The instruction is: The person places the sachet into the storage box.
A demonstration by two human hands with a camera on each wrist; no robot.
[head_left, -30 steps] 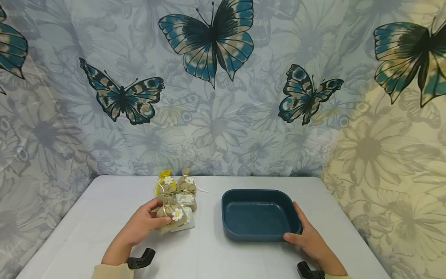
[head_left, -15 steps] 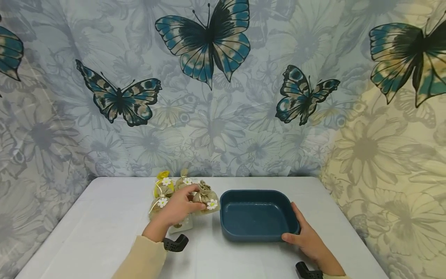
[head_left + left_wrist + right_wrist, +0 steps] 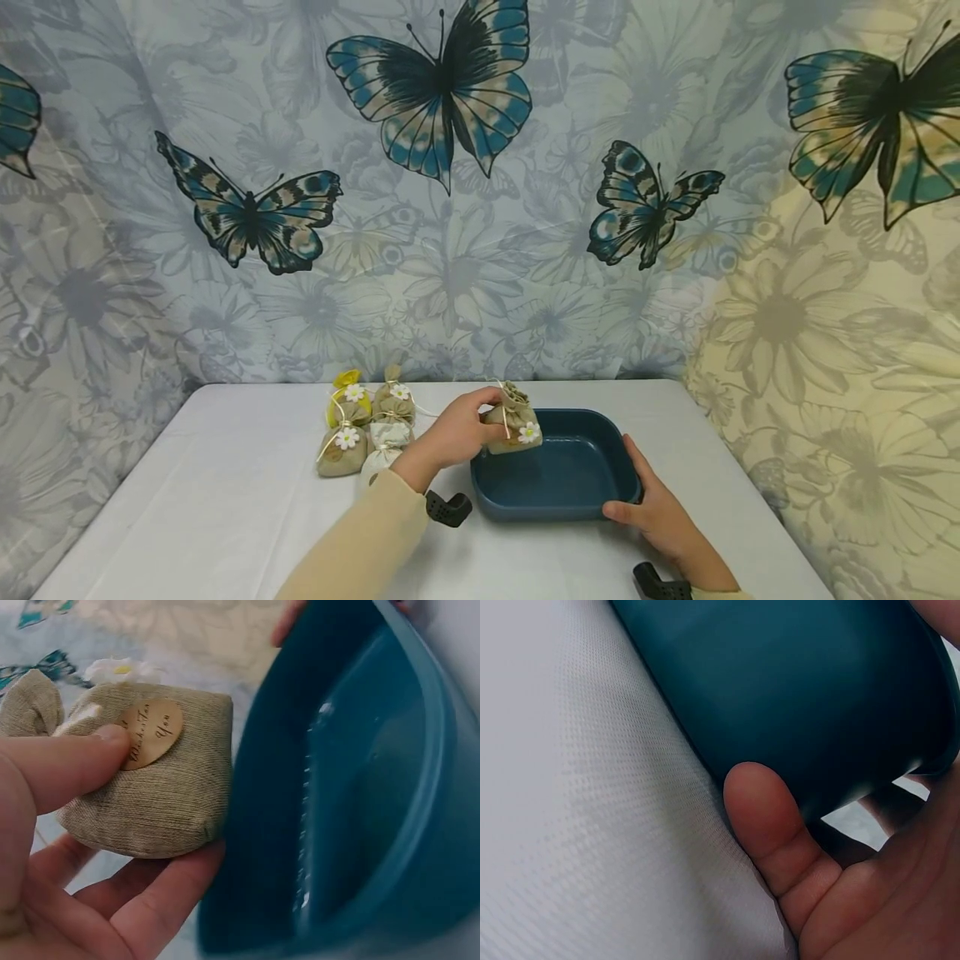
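Note:
My left hand [image 3: 453, 435] pinches a beige drawstring pouch [image 3: 512, 423] with a white daisy on it, over the left end of a dark blue rectangular dish [image 3: 555, 507]. In the left wrist view, the thumb lies on the pouch's oval tag [image 3: 156, 733], and other fingers support it from below, close beside the dish wall. The dish rests on the white table. At its right end, my right hand [image 3: 660, 515] grips it, thumb along the front corner and fingers around the side. The right wrist view shows the thumb [image 3: 761, 806] against the dish's outer wall.
Left of the dish stand several more pouches: a yellow one [image 3: 347, 381] at the back, a beige one [image 3: 393, 402] beside it, another beige one [image 3: 341, 457] in front, and a white one [image 3: 384, 440] partly behind my left arm. A butterfly-print cloth [image 3: 465, 275] hangs behind the table.
My left hand has taken a beige pouch from the front of the group and carried it right, over the dish's left end. The right hand keeps its grip on the dish.

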